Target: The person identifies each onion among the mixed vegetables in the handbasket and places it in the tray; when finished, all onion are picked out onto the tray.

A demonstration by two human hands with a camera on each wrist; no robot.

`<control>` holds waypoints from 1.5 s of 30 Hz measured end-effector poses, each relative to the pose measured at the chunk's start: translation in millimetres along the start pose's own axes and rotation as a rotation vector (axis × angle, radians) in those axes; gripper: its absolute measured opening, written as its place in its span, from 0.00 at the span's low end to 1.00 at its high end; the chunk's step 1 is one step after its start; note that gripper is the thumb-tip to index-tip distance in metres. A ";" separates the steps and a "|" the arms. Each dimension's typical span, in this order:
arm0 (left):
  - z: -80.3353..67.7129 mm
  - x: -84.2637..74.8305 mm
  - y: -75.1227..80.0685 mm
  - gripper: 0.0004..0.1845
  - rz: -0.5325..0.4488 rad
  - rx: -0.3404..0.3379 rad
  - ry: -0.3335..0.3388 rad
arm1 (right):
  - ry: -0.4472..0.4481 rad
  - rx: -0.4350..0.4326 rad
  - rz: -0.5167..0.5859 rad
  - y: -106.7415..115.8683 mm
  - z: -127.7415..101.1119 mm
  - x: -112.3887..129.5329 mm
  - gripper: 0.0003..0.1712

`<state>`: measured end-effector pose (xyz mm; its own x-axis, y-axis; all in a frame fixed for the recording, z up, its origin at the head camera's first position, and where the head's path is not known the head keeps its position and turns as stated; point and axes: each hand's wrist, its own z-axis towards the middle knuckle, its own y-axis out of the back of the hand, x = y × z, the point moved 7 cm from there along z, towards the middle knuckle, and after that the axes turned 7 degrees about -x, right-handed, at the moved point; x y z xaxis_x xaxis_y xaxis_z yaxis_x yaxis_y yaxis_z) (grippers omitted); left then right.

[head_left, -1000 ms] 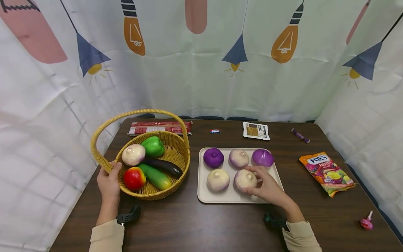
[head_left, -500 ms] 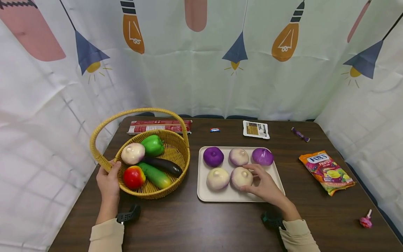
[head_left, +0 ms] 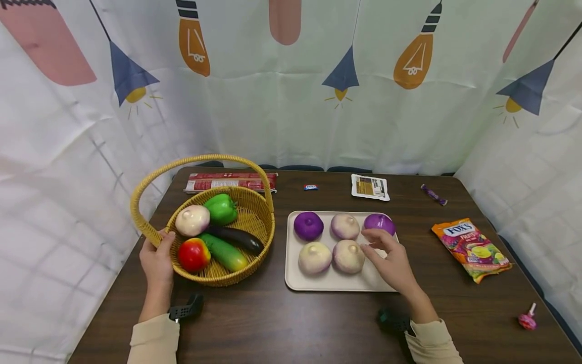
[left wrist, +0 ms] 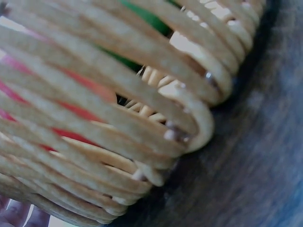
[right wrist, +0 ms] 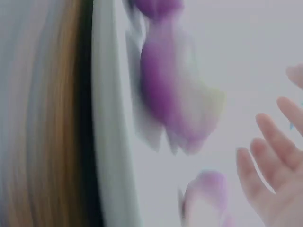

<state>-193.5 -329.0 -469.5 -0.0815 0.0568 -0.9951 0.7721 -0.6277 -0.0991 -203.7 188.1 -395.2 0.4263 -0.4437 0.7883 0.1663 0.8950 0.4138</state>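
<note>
My left hand (head_left: pixel 159 248) grips the yellow wicker basket (head_left: pixel 256 210) at the foot of its handle; the left wrist view shows only the weave (left wrist: pixel 118 118) up close. Inside lie a pale onion (head_left: pixel 192 221), a green pepper (head_left: pixel 221 209), an eggplant (head_left: pixel 236 238), a cucumber (head_left: pixel 224 253) and a red apple (head_left: pixel 193 255). My right hand (head_left: pixel 379 247) hovers over the cream tray (head_left: pixel 295 283) with relaxed fingers (right wrist: pixel 265 161), holding nothing. It is just right of a pale onion (head_left: pixel 348 256). Other onions stand on the tray: purple (head_left: pixel 308 226), pale (head_left: pixel 344 225), purple (head_left: pixel 378 222), pale (head_left: pixel 314 258).
On the dark wooden table (head_left: pixel 273 323) lie a red packet (head_left: pixel 229 182), a small blue sweet (head_left: pixel 310 187), a white packet (head_left: pixel 370 187), a purple sweet (head_left: pixel 434 194), a Fox's candy bag (head_left: pixel 471 248) and a pink lollipop (head_left: pixel 527 319). Printed curtains close in the back and sides.
My right hand nudged the front right pale onion a little left, then let go of it and drew back with its fingers spread. The left hand stayed on the basket.
</note>
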 end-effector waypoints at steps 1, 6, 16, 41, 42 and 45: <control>0.4 -1.2 0.0 0.05 -0.004 -0.002 -0.006 | 0.026 -0.026 0.015 -2.3 1.6 6.6 0.15; 1.2 -6.3 -0.3 0.04 -0.012 0.001 -0.022 | 0.105 0.026 0.134 -43.6 9.5 34.6 0.12; 0.0 -1.4 0.7 0.05 0.014 -0.001 -0.028 | 0.213 0.388 0.250 -187.8 26.9 96.9 0.12; -5.3 -4.3 1.8 0.14 0.010 -0.007 -0.036 | 0.090 0.651 -0.024 -353.6 58.7 114.3 0.47; -5.1 -4.0 1.9 0.14 0.006 -0.006 -0.037 | 0.083 0.655 -0.027 -354.0 57.7 114.2 0.47; -3.9 -4.3 2.1 0.14 -0.004 -0.005 -0.050 | 0.056 0.656 -0.044 -355.5 56.2 113.8 0.48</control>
<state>-189.0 -327.6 -465.5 -0.1159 0.0203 -0.9931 0.7751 -0.6234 -0.1032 -264.3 -183.1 -427.0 0.4796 -0.4607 0.7468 -0.3843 0.6549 0.6507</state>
